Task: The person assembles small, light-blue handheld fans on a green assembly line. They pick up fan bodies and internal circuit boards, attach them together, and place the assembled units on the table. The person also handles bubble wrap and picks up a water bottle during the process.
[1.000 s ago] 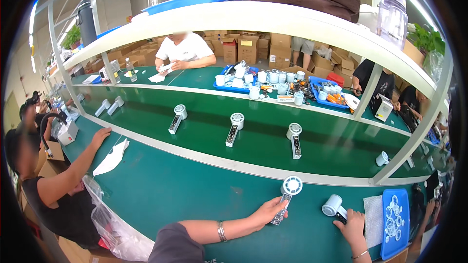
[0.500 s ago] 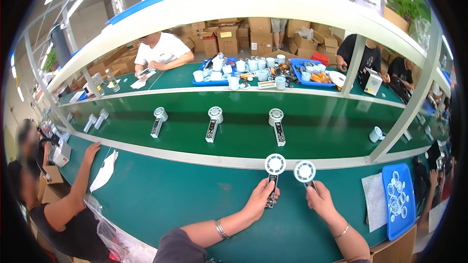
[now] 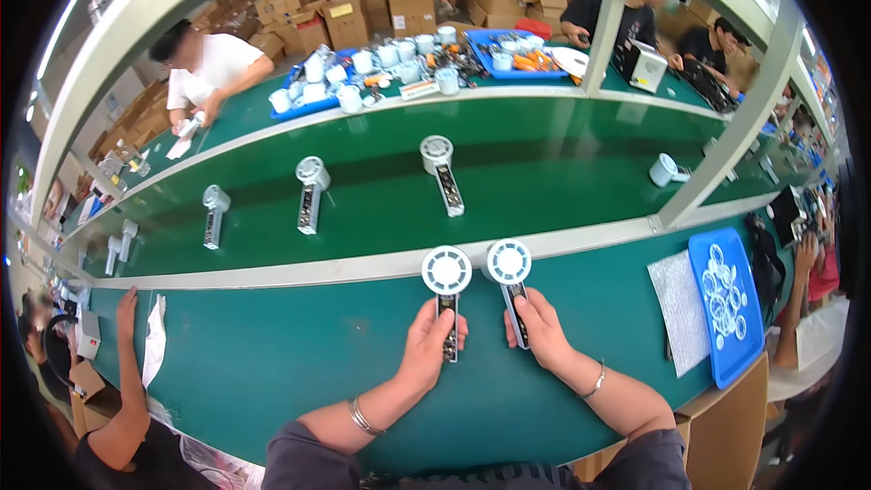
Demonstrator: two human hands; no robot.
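My left hand (image 3: 427, 342) is closed around the handle of a handheld fan (image 3: 446, 269). It has a round, pale slotted head, and dark circuit parts show in its open handle. A second handheld fan (image 3: 509, 261) of the same kind is gripped by my right hand (image 3: 542, 331), its handle leaning a little. Both fans are held head up over the green workbench (image 3: 299, 336), side by side with a small gap between the heads. The undersides of both handles are partly covered by my fingers.
Beyond a pale rail lies a green conveyor (image 3: 363, 209) with several similar fans, one of them (image 3: 442, 163) straight ahead. At right, a blue tray (image 3: 726, 308) of clear rings sits beside bubble wrap (image 3: 679, 308). A co-worker's arm (image 3: 132, 372) rests on the bench at left.
My hands have drawn closer together, and the right-hand fan now shows more of its handle. The whole view has tilted and shifted, so the conveyor fans appear farther left.
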